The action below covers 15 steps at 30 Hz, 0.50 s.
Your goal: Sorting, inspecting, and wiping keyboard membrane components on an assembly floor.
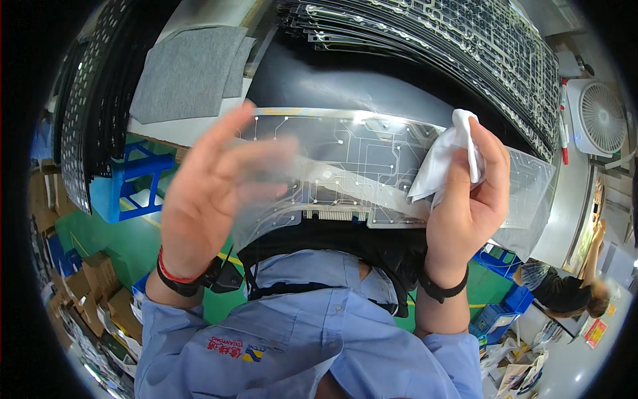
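A clear film sheet printed with fine circuit lines [362, 143] lies in front of me on a dark surface. My right hand [468, 213] is closed on a folded white cloth [435, 166], held over the right part of the sheet. My left hand [206, 186] is raised by the sheet's left end with its fingers apart; motion blurs some fingertips, and nothing shows in them. A pale translucent strip [359, 186] slants across the sheet between the hands. The sheet's lower edge has a comb-like row of contacts [335, 215].
Stacked circuit sheets [452, 46] stand at the far right, beside a small white fan [598, 116] and a red marker [565, 156]. Grey cloths [189, 70] lie far left. Black perforated panels [96, 86] and a blue stool [133, 183] stand left. Another person [571, 289] is at right.
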Each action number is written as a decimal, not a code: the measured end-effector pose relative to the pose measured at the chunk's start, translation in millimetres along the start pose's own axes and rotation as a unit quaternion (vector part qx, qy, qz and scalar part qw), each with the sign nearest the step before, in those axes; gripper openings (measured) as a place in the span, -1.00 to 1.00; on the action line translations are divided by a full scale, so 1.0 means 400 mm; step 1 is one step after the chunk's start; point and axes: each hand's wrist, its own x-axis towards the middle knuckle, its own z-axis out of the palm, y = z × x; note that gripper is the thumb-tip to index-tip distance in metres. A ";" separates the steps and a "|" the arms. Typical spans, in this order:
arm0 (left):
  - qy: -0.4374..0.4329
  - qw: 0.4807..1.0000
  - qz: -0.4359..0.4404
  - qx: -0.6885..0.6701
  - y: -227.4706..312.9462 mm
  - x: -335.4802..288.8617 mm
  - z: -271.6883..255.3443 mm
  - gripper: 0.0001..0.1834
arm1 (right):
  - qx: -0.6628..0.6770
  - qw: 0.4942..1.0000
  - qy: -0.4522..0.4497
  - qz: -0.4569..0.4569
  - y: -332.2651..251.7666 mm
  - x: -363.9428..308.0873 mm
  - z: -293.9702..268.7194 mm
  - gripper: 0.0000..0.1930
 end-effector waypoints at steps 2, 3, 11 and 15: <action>-0.187 0.933 0.119 0.284 0.028 0.037 0.001 -0.37 | -0.008 1.000 0.005 0.003 -0.002 0.000 -0.001 -0.52; -0.187 0.933 0.119 0.284 0.027 0.039 0.005 -0.37 | -0.007 1.000 0.004 0.003 -0.002 0.000 -0.001 -0.52; -0.298 0.888 0.179 0.303 0.013 0.043 0.002 -0.73 | 0.070 0.989 -0.034 0.123 -0.020 0.013 -0.029 -0.56; -0.323 0.883 0.160 0.300 0.024 0.056 0.004 -0.74 | -0.109 0.976 -0.187 -0.035 -0.112 0.097 -0.113 -0.60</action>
